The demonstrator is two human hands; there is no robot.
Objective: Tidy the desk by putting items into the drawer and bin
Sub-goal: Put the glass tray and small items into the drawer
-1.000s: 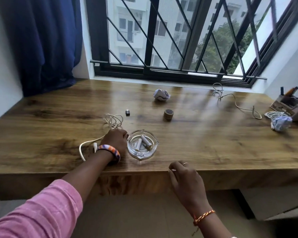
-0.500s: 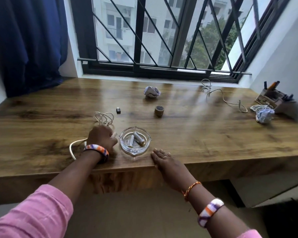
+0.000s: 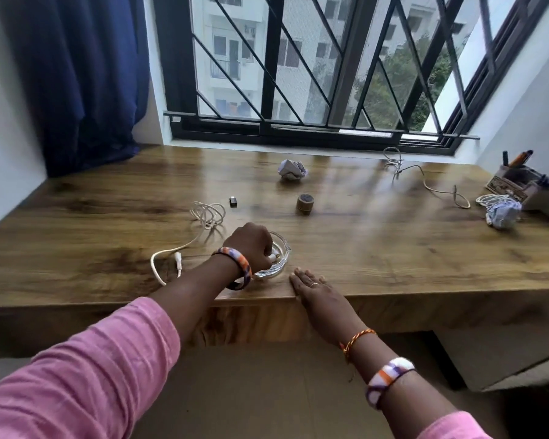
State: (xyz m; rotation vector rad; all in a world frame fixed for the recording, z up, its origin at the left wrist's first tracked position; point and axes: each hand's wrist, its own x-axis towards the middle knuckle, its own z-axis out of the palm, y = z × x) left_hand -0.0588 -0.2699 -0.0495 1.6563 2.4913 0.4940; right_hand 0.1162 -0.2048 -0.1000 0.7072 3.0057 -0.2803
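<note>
Lots of clutter on the counter (image 3: pixel 377 248): a white cable (image 3: pixel 203 217) on the left, a crumpled paper ball (image 3: pixel 291 169) far back, a small brown roll (image 3: pixel 305 203), another cable and paper ball far right. The left hand (image 3: pixel 248 247) is curled down into the glass ashtray (image 3: pixel 279 259) near the front edge, fingers pinched around a small white cylinder. The right hand (image 3: pixel 317 291) lies flat, spread and empty, just right of it.

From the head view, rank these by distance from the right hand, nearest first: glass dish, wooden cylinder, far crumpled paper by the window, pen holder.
From the right hand, flat on the desk edge:
1. Glass dish, just to its left, with the left hand in it.
2. Wooden cylinder, straight ahead, mid-desk.
3. Crumpled paper, beyond the cylinder, near the window.
4. Pen holder, far right corner.
</note>
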